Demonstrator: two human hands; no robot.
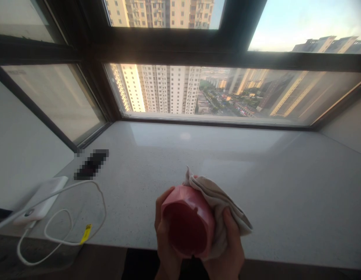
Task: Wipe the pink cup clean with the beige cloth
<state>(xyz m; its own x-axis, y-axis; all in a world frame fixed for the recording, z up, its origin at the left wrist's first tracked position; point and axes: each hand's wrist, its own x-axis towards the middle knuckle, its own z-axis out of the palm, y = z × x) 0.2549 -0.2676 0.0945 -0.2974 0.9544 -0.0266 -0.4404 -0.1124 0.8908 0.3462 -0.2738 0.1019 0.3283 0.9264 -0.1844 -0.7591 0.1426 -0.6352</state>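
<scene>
A pink faceted pot (184,196) is held up near the front edge of the sill, its round dark red opening facing me. Small notches show in its rim. My left hand (165,237) wraps round the pot's left side, fingers closed on it. On the other side, my right hand (230,249) grips a grey-beige cloth (218,198) and presses it against the pot's outer wall. The cloth drapes over the pot's upper right, one corner sticking up. My right fingers are mostly hidden behind the cloth and pot.
A pale speckled windowsill (134,186) spreads beneath my hands. On the left lie a white power bank (43,198), a looping white cable (103,206) with a yellow tag (86,234), and a blurred-out dark object (91,165). Dark-framed windows (169,46) enclose the back and left.
</scene>
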